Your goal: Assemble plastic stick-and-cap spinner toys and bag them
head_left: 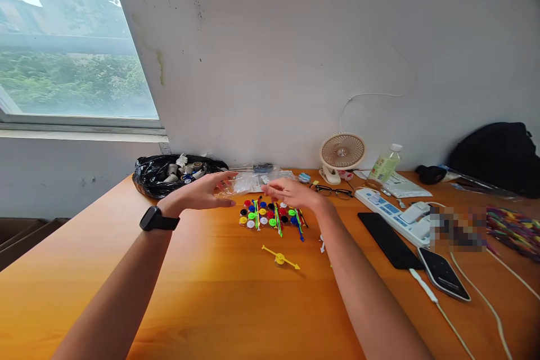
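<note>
Spinner block: rows of coloured round spinners (263, 212) lay close together on the wooden desk (189, 292), just below the two hands, with three lines of thin arrow pointers — green, yellow, blue among them — lying across the discs.
Done so far: the grouping looked largely made, judging by how tightly the discs sat; whether every row was full could not be told.
Left over: a yellow arrow spinner (279, 259) lay apart, nearer the person, and a white arrow spinner (323, 244) showed beside the right forearm — both seemed not yet placed with the rest.
Left hand: the left hand (205, 192) hung at the block's upper left, thumb and fingers spread wide, nothing visible in its grasp.
Right hand: the right hand (292, 190) was over the block's far edge, fingers bent inward; whether it held anything could not be told.
Behind the block: a clear plastic bag (248, 184) lay near the wall, with a filled black plastic bag (145, 177) to its left.
Right of the block: eyeglasses (344, 193), a clip fan (342, 150) and a white power strip (392, 218) stood or lay well clear of the discs.
</note>
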Motion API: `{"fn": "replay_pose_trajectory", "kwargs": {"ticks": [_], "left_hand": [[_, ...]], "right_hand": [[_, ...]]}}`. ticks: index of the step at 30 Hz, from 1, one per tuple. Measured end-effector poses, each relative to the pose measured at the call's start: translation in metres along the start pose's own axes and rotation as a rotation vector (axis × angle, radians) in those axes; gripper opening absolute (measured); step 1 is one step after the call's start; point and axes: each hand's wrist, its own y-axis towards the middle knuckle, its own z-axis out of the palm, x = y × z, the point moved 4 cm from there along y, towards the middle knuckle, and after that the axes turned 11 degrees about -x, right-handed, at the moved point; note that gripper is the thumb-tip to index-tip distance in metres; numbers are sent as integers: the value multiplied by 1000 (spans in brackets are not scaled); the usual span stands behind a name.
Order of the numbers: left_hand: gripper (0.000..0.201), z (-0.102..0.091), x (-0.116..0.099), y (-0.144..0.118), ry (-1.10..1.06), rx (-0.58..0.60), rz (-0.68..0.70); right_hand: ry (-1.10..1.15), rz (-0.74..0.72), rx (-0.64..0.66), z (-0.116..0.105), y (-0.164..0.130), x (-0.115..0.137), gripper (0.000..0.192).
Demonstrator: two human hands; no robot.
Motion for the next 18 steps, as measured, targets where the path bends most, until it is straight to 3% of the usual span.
{"fn": "replay_pose_trajectory", "kwargs": {"ticks": [2, 6, 10, 15, 18], "left_hand": [[90, -1, 5, -1, 25, -2, -27], [89, -6, 13, -3, 40, -24, -48], [87, -9, 16, -5, 36, -48, -35], [90, -7, 12, -4, 12, -37, -37], [90, -5, 8, -3, -1, -30, -50]], "right_hand": [[-80, -1, 67, 7, -1, 1, 36], [-243, -93, -23, 7, -1, 8, 39], [-212, 13, 267, 20, -8, 16, 33], [-327, 249, 700, 59, -21, 23, 36], [-374, 367, 767, 83, -22, 20, 26]]}}
